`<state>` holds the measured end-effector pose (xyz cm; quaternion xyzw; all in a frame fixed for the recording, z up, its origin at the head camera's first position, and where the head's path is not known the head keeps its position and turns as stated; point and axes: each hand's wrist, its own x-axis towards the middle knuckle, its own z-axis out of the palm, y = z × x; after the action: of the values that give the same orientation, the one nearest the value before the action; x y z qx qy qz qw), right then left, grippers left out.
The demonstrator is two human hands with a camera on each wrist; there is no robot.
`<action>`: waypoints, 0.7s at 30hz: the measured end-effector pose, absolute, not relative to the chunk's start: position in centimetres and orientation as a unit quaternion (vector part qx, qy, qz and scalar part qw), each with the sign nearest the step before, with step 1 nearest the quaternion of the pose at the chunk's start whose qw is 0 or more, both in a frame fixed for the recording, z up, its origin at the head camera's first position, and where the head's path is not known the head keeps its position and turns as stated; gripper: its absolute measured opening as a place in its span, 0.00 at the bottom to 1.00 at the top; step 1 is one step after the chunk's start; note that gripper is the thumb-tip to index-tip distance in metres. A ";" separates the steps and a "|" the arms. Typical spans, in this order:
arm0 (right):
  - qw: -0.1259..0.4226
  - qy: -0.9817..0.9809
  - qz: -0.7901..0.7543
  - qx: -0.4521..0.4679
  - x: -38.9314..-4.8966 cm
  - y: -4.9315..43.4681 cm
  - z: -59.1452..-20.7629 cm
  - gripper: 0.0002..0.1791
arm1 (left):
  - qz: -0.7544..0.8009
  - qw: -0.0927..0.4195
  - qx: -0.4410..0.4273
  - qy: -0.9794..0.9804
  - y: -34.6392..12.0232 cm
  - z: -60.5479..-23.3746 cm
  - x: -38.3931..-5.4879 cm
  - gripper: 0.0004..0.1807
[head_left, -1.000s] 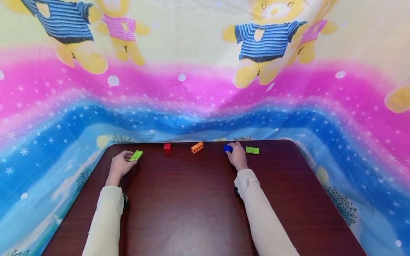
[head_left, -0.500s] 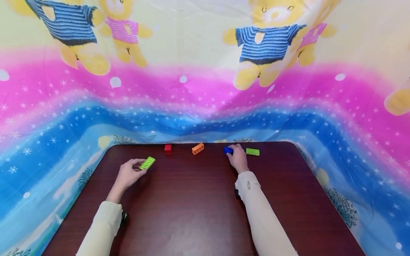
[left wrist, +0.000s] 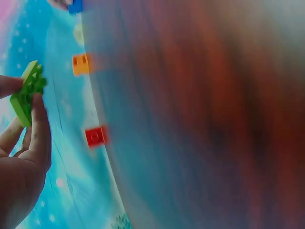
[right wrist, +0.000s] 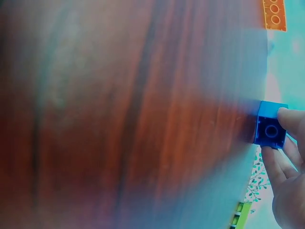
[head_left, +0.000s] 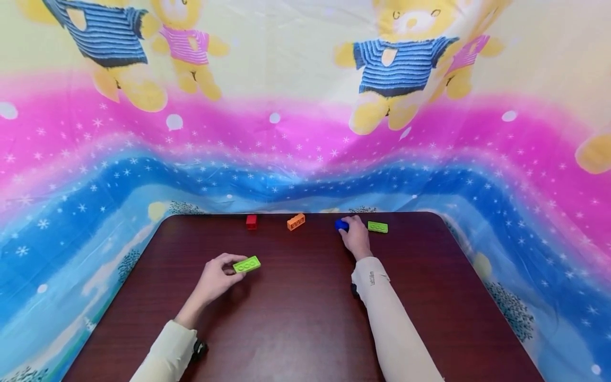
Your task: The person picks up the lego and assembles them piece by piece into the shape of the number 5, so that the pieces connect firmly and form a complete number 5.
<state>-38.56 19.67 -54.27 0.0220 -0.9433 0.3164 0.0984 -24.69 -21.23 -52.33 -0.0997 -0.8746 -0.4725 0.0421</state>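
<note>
My left hand (head_left: 217, 277) pinches a flat lime-green building brick (head_left: 246, 264) between thumb and fingers, over the left-middle of the table. In the left wrist view the green brick (left wrist: 29, 93) shows its studs on one side. At the far edge, right of centre, my right hand (head_left: 356, 237) grips a small blue building brick (head_left: 341, 225). The right wrist view shows the blue brick (right wrist: 271, 125) with its hollow underside facing the camera, thumb on one side and fingers on the other. Just right of that hand lies a second flat green brick (head_left: 377, 227).
A red brick (head_left: 251, 222) and an orange brick (head_left: 296, 222) stand along the far edge of the dark wooden table (head_left: 296, 318), between the two hands. Behind that edge hangs a printed cloth (head_left: 286, 143) with bears and snowflakes, which also runs down both sides.
My left hand has carried the green brick from the far left edge toward the middle and nearer to me, turning it more level. The right hand stays at the blue brick.
</note>
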 end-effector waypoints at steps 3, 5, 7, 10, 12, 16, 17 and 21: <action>0.099 -0.945 0.312 0.023 -38.6 19.7 -54.3 0.23 | -0.490 0.018 -0.112 -0.864 -20.1 -52.4 -24.0 0.20; 0.099 -0.945 0.310 0.023 -38.5 19.7 -54.3 0.23 | -0.498 0.003 -0.120 -0.859 -19.5 -52.4 -23.7 0.20; 0.099 -0.945 0.310 0.023 -38.5 19.6 -54.3 0.23 | -0.505 -0.009 -0.128 -0.854 -19.1 -52.4 -23.5 0.20; 0.101 -0.944 0.312 0.024 -38.4 19.6 -54.2 0.23 | -0.504 -0.023 -0.139 -0.852 -18.7 -52.4 -23.3 0.20; 0.102 -0.944 0.313 0.023 -38.4 19.6 -54.2 0.23 | -0.500 -0.029 -0.148 -0.853 -18.6 -52.4 -23.3 0.19; 0.101 -0.945 0.311 0.023 -38.3 19.6 -54.2 0.23 | -0.486 -0.034 -0.160 -0.858 -18.4 -52.3 -23.2 0.19; 0.100 -0.945 0.310 0.023 -38.4 19.6 -54.2 0.23 | -0.483 -0.033 -0.162 -0.860 -18.4 -52.3 -23.2 0.19; 0.101 -0.945 0.310 0.025 -38.4 19.6 -54.3 0.23 | -0.469 -0.032 -0.165 -0.867 -18.2 -52.0 -23.1 0.18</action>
<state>-38.41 19.62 -54.27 0.0251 -0.9451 0.3100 0.1005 -23.14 -18.23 -52.05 -0.1653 -0.8672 -0.4686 -0.0325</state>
